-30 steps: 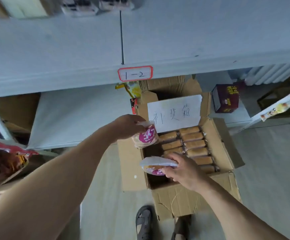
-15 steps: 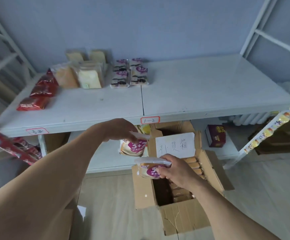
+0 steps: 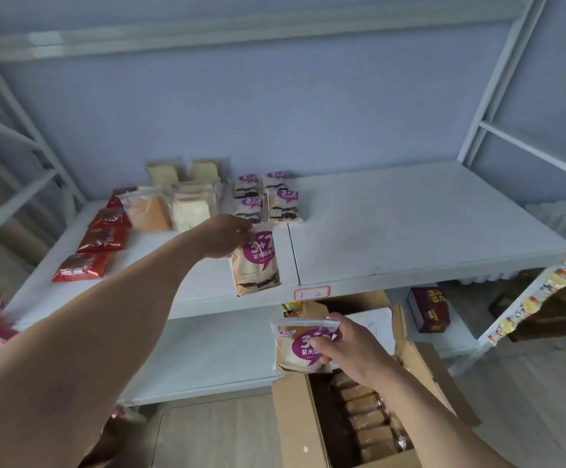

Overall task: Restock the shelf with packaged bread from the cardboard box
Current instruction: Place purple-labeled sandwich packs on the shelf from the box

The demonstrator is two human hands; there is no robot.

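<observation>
Over the shelf's (image 3: pixel 410 231) near edge, the left hand (image 3: pixel 222 236) pinches a purple-label bread pack (image 3: pixel 256 261) by its top, long axis pointing near-to-far toward matching packs (image 3: pixel 266 197); lower right, the right hand (image 3: pixel 349 349) grips a second pack (image 3: pixel 300 346) above the cardboard box (image 3: pixel 295 423).

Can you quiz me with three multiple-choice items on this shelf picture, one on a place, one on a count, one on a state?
1. Where is the bread packet in the left hand?
A. inside the cardboard box
B. over the front of the middle shelf
C. on the floor

2. How many red packets lie in the row at the shelf's left?
A. one
B. four
C. nine

3. What is the right hand doing?
A. gripping a packet
B. hanging idle
C. pressing the shelf

Answers: 1 B, the packet is by the shelf front edge. 2 B, four show in the row. 3 A, its fingers pinch a second bread packet above the cardboard box.
</observation>
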